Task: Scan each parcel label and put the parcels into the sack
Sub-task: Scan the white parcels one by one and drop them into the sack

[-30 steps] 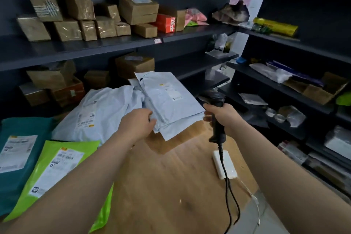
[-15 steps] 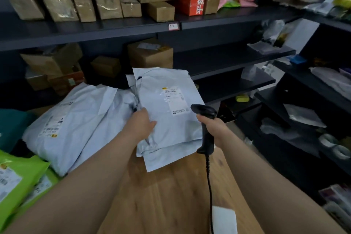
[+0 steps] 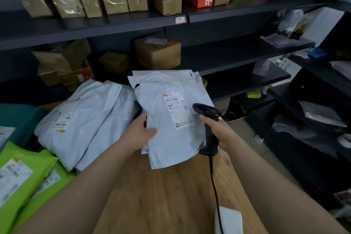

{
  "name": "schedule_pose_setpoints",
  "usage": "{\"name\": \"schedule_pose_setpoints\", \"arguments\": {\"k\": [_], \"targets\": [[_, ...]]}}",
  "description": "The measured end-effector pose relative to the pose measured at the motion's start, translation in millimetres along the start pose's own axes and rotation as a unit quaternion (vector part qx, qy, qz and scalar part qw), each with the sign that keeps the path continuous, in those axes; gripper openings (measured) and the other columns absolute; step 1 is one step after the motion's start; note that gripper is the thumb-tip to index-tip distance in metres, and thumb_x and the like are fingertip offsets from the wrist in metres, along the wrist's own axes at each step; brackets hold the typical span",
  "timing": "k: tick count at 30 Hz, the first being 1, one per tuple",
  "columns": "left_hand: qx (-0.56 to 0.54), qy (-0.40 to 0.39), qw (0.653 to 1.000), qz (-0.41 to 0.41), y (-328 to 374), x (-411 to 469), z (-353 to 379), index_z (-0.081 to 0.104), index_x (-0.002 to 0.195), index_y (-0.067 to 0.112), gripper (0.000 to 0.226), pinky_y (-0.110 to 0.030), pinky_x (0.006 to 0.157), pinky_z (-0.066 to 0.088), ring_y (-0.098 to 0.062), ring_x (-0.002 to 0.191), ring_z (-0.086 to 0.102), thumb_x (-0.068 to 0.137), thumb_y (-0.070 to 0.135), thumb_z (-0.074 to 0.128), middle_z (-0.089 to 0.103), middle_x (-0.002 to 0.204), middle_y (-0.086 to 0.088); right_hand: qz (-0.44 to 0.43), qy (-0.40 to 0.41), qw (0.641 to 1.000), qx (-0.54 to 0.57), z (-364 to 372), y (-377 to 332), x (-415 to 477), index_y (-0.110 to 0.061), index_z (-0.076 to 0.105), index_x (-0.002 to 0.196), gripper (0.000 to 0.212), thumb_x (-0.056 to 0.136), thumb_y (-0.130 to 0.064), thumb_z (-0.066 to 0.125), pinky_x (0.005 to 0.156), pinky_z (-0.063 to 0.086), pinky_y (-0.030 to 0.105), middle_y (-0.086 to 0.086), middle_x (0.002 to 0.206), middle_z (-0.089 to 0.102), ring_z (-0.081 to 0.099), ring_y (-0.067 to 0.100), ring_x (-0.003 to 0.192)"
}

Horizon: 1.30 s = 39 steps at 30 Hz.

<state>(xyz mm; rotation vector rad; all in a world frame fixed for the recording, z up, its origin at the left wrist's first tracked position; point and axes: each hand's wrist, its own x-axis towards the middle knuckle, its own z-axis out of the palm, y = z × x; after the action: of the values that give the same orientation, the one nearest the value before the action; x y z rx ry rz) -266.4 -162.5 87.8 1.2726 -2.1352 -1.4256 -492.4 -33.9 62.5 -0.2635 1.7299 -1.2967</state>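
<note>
Starting at the near edge of the wooden table [image 3: 161,195]: seeing a white block [image 3: 230,221] lying there, with the black cable [image 3: 215,186] crossing it and climbing up. Gripping the handle of the barcode scanner [image 3: 207,114] in the right hand [image 3: 218,131], fingers wrapped right round it, above the table's middle, head aiming at the label [image 3: 178,109] by the look of it. Pinching the left edge of the grey parcel [image 3: 169,146] with the left hand [image 3: 141,133], thumb on top and fingers underneath, holding it tilted up over the table's middle. Looking like two or three mailers stacked rather than one, hard telling exactly. Guessing light, floppy and slick: thin poly skin, soft stuff inside. Betting on a one-edge pinch being fine for the scan but risking the lower mailers sliding out. Leaning toward clamping across the whole stack midway along an edge, keeping off the label. Not worrying about fragile. Spotting more grey parcels [image 3: 85,119] piled on the table's left side, and green ones [image 3: 22,173] at its near-left corner. Seeing cardboard boxes [image 3: 157,51] sitting on shelves beyond the table's far edge. Not seeing the sack anywhere.
</note>
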Motion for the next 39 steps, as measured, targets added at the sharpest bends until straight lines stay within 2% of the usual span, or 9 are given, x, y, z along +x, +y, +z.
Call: {"name": "schedule_pose_setpoints", "arguments": {"k": [4,8,12,16,20,24,28,33,39], "targets": [[-0.061,-0.042,0.997,-0.021,-23,-44,-20,0.054,0.125,0.025,0.039,-0.025,0.086,0.052,-0.008,0.105,0.063,0.09,0.008,0.059,0.065,0.115,0.013,0.011,-0.017,1.0,-0.002,16,19,-29,-0.018,0.066,0.114,0.039,0.084,-0.042,0.073,0.09,0.053,0.041,0.006,0.107,0.072,0.065,0.026,0.102],[-0.111,-0.047,0.992,-0.042,-40,-79,-34,0.062,0.117,0.019,0.035,-0.038,0.094,0.053,-0.016,0.104,0.067,0.086,0.001,0.06,0.071,0.111,0.004,-0.001,-0.018,1.0,0.025,38,35,-68,-0.016,0.069,0.105,0.03,0.085,-0.037,0.074,0.076,0.053,0.035,0.006,0.1,0.073,0.067,0.024,0.096],[-0.232,0.055,0.97,-0.054,-42,-108,-45,0.07,0.108,0.015,0.03,-0.028,0.079,0.056,-0.012,0.091,0.072,0.085,0.035,0.07,0.075,0.102,0.002,-0.037,0.007,0.999,-0.013,60,49,-114,-0.015,0.07,0.103,0.033,0.082,-0.04,0.075,0.09,0.053,0.04,0.008,0.102,0.071,0.066,0.026,0.097],[-0.267,0.11,0.956,-0.049,-46,-137,-61,0.066,0.108,0.011,0.025,-0.034,0.079,0.057,-0.02,0.089,0.071,0.084,0.011,0.073,0.072,0.106,-0.006,-0.107,0.028,0.992,-0.058,77,60,-165,-0.01,0.071,0.091,0.03,0.082,-0.039,0.074,0.073,0.048,0.035,0.009,0.083,0.065,0.063,0.023,0.078],[-0.304,0.021,0.949,-0.077,-55,-163,-83,0.057,0.125,0.003,0.05,-0.04,0.082,0.056,-0.029,0.095,0.068,0.078,-0.011,0.069,0.068,0.115,-0.016,-0.16,0.042,0.982,-0.095,89,66,-206,-0.007,0.069,0.097,0.036,0.082,-0.04,0.073,0.072,0.052,0.036,0.019,0.085,0.069,0.068,0.033,0.08],[-0.346,-0.049,0.931,-0.11,-61,-185,-98,0.066,0.117,0.004,0.035,-0.034,0.077,0.058,-0.027,0.091,0.071,0.082,0.004,0.07,0.07,0.112,-0.016,-0.197,0.025,0.972,-0.123,99,72,-234,-0.008,0.067,0.089,0.03,0.083,-0.037,0.073,0.064,0.044,0.028,0.001,0.07,0.06,0.059,0.013,0.066],[-0.337,0.026,0.936,-0.095,-73,-198,-101,0.058,0.124,-0.006,0.039,-0.045,0.094,0.05,-0.036,0.109,0.062,0.086,-0.007,0.063,0.063,0.123,-0.021,-0.192,0.003,0.968,-0.159,113,75,-248,-0.011,0.064,0.082,0.027,0.084,-0.037,0.073,0.06,0.042,0.026,-0.003,0.062,0.054,0.054,0.012,0.06],[-0.319,0.092,0.931,-0.151,-114,-209,-107,0.058,0.121,-0.009,0.033,-0.04,0.084,0.049,-0.029,0.098,0.061,0.088,-0.006,0.062,0.062,0.122,-0.025,-0.135,-0.086,0.964,-0.211,132,71,-257,-0.016,0.066,0.09,0.024,0.084,-0.039,0.073,0.07,0.054,0.033,0.0,0.069,0.065,0.062,0.013,0.063],[-0.272,0.174,0.921,-0.218,-163,-208,-107,0.058,0.118,-0.011,0.036,-0.044,0.09,0.051,-0.028,0.094,0.06,0.088,0.007,0.068,0.063,0.116,-0.023,-0.098,-0.132,0.96,-0.227,156,71,-257,-0.013,0.063,0.079,0.022,0.085,-0.033,0.071,0.051,0.048,0.024,-0.002,0.065,0.061,0.055,0.013,0.051]]}}
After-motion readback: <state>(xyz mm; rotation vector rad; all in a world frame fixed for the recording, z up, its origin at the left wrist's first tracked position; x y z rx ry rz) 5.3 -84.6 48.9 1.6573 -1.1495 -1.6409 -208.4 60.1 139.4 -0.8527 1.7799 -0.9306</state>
